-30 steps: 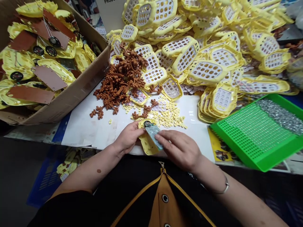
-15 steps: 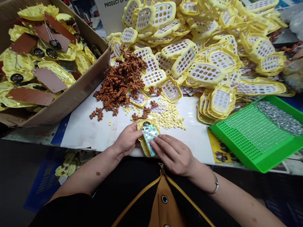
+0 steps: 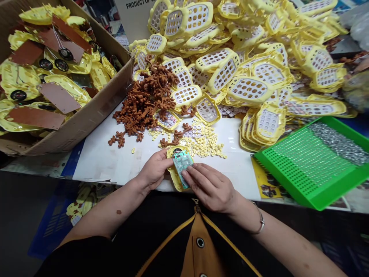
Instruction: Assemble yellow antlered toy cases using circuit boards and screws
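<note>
A yellow plastic shell half [image 3: 173, 179] is held near the front edge of the table by my left hand [image 3: 154, 169], its fingers closed round the left side. Inside the shell lies a green circuit board [image 3: 182, 163], with a round black speaker [image 3: 177, 151] at the top end. My right hand [image 3: 211, 186] has its fingers together on the lower right part of the board, and its fingertips touch the board's face. What the right thumb and the undersides of the fingers grip is partly hidden.
A cardboard box [image 3: 95, 111] of wired yellow shells stands at left. Brown rubbery parts [image 3: 147, 96] and small yellow buttons [image 3: 206, 140] lie beyond my hands. Yellow keypad covers [image 3: 249, 88] are heaped behind. A green basket [image 3: 305, 196] with metal screws [image 3: 340, 140] sits at right.
The board has tilted slightly, and its glare has faded. Both hands keep nearly the same place and hold.
</note>
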Demonstrator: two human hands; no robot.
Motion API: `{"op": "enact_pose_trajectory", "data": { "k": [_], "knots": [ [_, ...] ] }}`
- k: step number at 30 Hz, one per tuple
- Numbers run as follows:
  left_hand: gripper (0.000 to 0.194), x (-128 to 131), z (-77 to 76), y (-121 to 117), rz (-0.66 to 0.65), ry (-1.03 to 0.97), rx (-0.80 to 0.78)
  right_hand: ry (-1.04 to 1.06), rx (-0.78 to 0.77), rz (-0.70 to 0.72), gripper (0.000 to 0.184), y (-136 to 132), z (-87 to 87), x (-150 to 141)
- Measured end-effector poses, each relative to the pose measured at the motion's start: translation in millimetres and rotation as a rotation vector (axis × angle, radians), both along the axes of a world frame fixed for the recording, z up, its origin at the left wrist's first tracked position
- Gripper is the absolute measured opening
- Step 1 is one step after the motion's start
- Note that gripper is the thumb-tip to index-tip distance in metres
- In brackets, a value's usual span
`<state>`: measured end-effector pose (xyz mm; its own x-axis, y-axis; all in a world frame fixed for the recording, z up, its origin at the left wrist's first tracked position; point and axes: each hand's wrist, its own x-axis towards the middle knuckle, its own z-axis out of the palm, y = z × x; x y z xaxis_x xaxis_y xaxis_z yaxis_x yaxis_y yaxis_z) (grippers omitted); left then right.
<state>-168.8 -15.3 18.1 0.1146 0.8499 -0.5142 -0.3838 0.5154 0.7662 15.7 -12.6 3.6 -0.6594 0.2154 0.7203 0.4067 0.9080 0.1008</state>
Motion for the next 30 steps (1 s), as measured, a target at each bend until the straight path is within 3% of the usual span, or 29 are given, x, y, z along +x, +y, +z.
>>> {"op": "enact_pose_trajectory", "data": {
  "k": [10, 16, 30],
  "knots": [
    [0.036, 0.4, -4.5, 0.2, 0.021, -0.005, 0.088, 0.038, -0.087, 0.042, 0.02, -1.6, -7.6, -3.0],
    [0.03, 0.0, -3.4, -0.1, 0.0, 0.004, 0.07, 0.041, -0.026, 0.022, 0.021, -2.4, -5.8, -0.4],
    [0.034, 0.8, -6.5, 0.7, 0.028, 0.021, 0.111, 0.113, -0.132, 0.025, 0.017, 0.2, -12.1, -3.9]
  ]
}}
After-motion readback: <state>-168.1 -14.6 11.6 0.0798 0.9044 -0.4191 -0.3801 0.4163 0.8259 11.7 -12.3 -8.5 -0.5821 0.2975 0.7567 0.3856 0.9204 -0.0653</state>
